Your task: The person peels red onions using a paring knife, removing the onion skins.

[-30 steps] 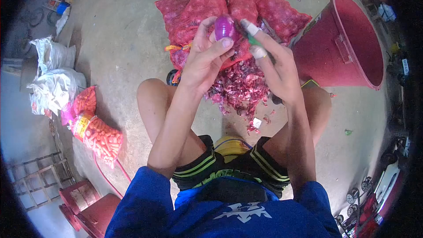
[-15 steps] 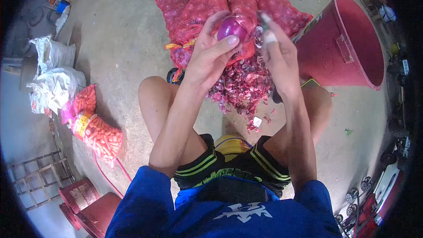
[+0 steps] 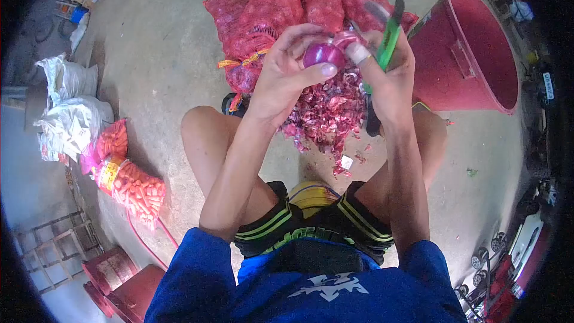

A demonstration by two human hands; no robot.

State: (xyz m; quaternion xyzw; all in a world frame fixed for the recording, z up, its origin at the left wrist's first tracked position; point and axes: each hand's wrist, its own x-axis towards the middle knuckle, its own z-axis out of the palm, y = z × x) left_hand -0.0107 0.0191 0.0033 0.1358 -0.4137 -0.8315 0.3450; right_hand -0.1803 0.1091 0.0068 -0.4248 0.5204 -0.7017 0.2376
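Observation:
A shiny purple onion (image 3: pixel 323 55) is held between the thumb and fingers of my left hand (image 3: pixel 288 78). Close by on the right, my right hand (image 3: pixel 388 78) is wrapped round a knife with a green handle (image 3: pixel 388 43), its dark tip pointing up. The bandaged or covered thumb of that hand is near the onion, with a loose piece of reddish skin (image 3: pixel 348 39) at its tip. Below both hands a heap of red onion peels (image 3: pixel 332 107) lies on the floor.
Red mesh sacks of onions (image 3: pixel 272 9) lie beyond my hands. A large red tub (image 3: pixel 430 72) leans at the right. White sacks (image 3: pixel 75 113) and a bag of carrots (image 3: pixel 139 190) are on the left. A yellow seat (image 3: pixel 311 197) shows between my legs.
The knife has swung upright and now shows clearly in my right hand. The right thumb has come closer to the onion, pulling at skin. The onion has shifted slightly right and down.

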